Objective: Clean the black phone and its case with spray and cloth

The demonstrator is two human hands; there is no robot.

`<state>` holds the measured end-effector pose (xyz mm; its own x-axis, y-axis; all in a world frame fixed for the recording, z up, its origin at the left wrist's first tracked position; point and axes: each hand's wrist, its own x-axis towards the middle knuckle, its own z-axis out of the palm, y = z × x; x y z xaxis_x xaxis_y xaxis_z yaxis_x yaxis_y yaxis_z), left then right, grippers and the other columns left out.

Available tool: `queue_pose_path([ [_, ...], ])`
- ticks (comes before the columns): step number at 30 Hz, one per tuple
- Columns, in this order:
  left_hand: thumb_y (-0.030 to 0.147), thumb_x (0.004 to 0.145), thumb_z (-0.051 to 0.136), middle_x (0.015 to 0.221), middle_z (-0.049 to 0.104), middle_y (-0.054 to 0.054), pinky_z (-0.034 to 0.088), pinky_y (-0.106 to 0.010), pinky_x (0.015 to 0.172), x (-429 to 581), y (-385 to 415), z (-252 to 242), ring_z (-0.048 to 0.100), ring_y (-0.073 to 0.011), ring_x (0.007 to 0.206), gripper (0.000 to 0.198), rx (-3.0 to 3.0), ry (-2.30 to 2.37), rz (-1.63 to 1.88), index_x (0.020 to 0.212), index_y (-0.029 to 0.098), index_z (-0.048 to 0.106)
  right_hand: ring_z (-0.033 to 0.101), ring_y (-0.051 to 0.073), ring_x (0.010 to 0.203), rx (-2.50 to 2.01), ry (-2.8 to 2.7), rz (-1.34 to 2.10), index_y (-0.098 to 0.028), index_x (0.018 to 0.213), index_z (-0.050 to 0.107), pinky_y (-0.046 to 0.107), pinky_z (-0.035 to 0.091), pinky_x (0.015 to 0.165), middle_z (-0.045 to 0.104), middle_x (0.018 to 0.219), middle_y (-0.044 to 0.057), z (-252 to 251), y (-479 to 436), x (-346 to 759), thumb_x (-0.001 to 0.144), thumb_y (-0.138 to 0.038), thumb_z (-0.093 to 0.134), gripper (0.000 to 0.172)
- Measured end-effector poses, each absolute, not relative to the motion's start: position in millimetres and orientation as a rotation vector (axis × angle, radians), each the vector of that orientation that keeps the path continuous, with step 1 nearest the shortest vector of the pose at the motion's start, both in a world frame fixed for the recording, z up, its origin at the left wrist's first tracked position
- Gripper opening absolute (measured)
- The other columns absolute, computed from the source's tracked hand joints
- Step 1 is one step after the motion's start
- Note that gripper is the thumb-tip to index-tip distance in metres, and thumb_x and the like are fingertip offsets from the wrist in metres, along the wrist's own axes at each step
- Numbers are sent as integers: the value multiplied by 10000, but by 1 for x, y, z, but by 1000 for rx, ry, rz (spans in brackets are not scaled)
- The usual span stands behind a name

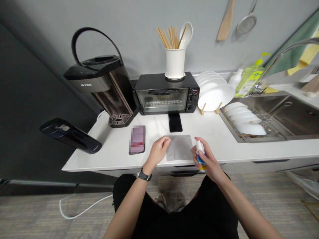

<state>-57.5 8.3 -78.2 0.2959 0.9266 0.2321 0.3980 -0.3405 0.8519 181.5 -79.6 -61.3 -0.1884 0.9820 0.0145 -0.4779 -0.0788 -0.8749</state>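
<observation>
White desk: grey rectangular sheet, flat; left hand curled at its edge, hold unclear; right hand grips white-topped, blue-and-yellow bottle.

"What's in the right hand?"
"A small white-topped bottle."
"And the left hand?"
"Loosely curled, at the left edge of the grey cloth."
"What's beyond the cloth?"
"A black phone, flat before the oven."
</observation>
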Motion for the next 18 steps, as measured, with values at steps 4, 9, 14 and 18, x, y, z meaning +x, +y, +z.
queue_pose_path([
  [4, 417, 1042, 480, 818, 648, 0, 419, -267, 746, -56, 7, -76, 577, -161, 759, 283, 1915, 1193, 969, 921, 209, 628, 542, 112, 692, -813, -1013, 1483, -372, 1459, 495, 256, 481, 628, 556, 1015, 5, -58, -76, 186, 951, -445, 689, 549],
  [9, 402, 1042, 478, 826, 660, -1, 418, -261, 734, -56, 8, -77, 575, -154, 748, 280, 1933, 1203, 949, 919, 206, 635, 392, 99, 557, -847, -958, 1495, -363, 1494, 460, 237, 388, 499, 502, 929, -7, -57, -72, 185, 961, -491, 597, 565],
  [14, 403, 1042, 480, 820, 659, 1, 423, -256, 726, -55, 8, -78, 580, -151, 740, 281, 1948, 1210, 955, 922, 207, 642, 473, 158, 672, -873, -896, 1533, -302, 1452, 529, 272, 488, 584, 498, 924, 24, -52, -70, 179, 967, -498, 509, 523],
  [18, 387, 1044, 484, 843, 675, -2, 420, -249, 714, -55, 8, -79, 585, -148, 750, 275, 1961, 1215, 941, 918, 206, 649, 426, 127, 651, -765, -853, 1530, -379, 1432, 524, 226, 474, 548, 489, 953, 7, -53, -72, 178, 928, -552, 638, 545],
])
